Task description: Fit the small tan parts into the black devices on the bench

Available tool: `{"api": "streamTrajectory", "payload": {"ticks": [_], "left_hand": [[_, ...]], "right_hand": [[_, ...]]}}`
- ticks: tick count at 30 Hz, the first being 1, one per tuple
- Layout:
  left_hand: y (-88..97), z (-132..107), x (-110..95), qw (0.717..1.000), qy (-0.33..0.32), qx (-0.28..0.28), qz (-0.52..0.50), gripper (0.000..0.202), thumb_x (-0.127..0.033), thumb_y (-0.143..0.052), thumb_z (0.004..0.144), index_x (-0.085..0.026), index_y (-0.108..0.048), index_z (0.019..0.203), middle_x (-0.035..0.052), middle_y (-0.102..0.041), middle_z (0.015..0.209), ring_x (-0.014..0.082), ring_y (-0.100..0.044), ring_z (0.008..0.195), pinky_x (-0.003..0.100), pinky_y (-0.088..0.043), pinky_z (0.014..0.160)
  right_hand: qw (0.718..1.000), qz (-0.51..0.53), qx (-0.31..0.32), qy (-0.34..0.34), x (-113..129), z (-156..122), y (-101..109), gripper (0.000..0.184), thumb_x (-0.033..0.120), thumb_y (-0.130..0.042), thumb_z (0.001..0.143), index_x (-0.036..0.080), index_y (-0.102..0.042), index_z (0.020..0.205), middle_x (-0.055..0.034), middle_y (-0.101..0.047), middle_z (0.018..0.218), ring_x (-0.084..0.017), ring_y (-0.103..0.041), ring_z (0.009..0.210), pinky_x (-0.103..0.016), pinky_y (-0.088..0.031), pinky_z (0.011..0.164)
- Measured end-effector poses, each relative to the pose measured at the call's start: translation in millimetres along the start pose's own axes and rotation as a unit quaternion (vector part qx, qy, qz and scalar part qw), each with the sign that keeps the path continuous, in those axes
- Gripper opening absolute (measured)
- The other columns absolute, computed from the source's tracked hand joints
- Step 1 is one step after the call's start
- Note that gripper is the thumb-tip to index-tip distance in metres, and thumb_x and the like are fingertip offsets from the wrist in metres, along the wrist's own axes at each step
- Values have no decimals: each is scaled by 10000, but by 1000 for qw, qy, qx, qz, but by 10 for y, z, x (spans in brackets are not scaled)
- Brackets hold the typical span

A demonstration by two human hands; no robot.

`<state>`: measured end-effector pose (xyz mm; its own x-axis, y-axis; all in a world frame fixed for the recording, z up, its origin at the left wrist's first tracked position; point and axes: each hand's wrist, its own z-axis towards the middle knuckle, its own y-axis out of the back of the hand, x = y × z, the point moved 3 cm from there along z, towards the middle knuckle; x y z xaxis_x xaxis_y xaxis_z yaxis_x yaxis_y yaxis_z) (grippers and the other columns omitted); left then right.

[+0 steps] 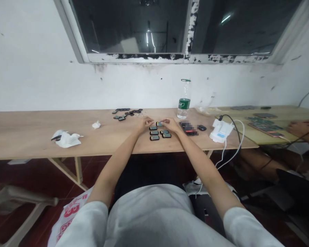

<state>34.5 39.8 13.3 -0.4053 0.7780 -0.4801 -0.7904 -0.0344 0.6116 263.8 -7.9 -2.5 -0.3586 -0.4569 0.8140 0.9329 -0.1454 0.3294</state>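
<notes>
Small black cases with grey-green boards in them lie in two short columns on the wooden table, one of them a case in the left column [154, 132]. My right hand [170, 123] has its fingertips at the right edge of the top case of the right column [159, 124]. To the left of that case is my left hand [145, 122], fingers bent and drawn together at the tips. Whatever lies between those fingertips is too small to make out. Just beyond it are scattered small light-coloured parts [141, 114].
More black cases [121, 117] lie in a loose pile at the back. A water bottle [184, 104], a phone [187, 128] and a white power strip [220, 131] with cables stand right. Crumpled tissues [67, 139] lie left. Another person's hand [302, 127] rests at the adjoining table.
</notes>
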Motion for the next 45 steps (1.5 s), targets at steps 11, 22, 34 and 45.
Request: {"api": "streamTrajectory", "payload": {"ticks": [11,22,34,45], "left_hand": [[-139,-52,-138,989,-117,90,31,274,-292,-648,928,-159,-763,1138,107,-741,1146,236,-709,1025,313,-587,851],[-180,-36,-106,975,-168,102,108,262,-279,-632,967,-175,-749,1178,107,-750,1163,241,-717,1031,351,-572,949],[-162,-84,-190,975,-174,100,98,311,-372,-570,1017,-173,-743,1181,112,-742,1214,230,-724,1046,349,-587,960],[79,-64,-44,999,-3,0,37,251,-312,-600,984,-153,-767,1083,103,-793,1109,234,-725,962,325,-575,893]], "right_hand": [[999,30,34,24,42,-27,-48,219,299,-795,819,144,-793,974,-125,-813,1045,-262,-758,972,-387,-578,950],[998,51,37,-11,34,-27,-25,197,260,-790,823,143,-790,981,-117,-816,1032,-233,-754,934,-352,-591,903],[994,86,43,-43,-38,-23,-24,272,338,-833,802,146,-787,988,-93,-812,955,-190,-730,787,-285,-594,736],[997,-53,-2,-59,-74,-14,34,198,189,-678,877,111,-794,1017,-131,-819,1016,-235,-768,897,-346,-611,864]]}}
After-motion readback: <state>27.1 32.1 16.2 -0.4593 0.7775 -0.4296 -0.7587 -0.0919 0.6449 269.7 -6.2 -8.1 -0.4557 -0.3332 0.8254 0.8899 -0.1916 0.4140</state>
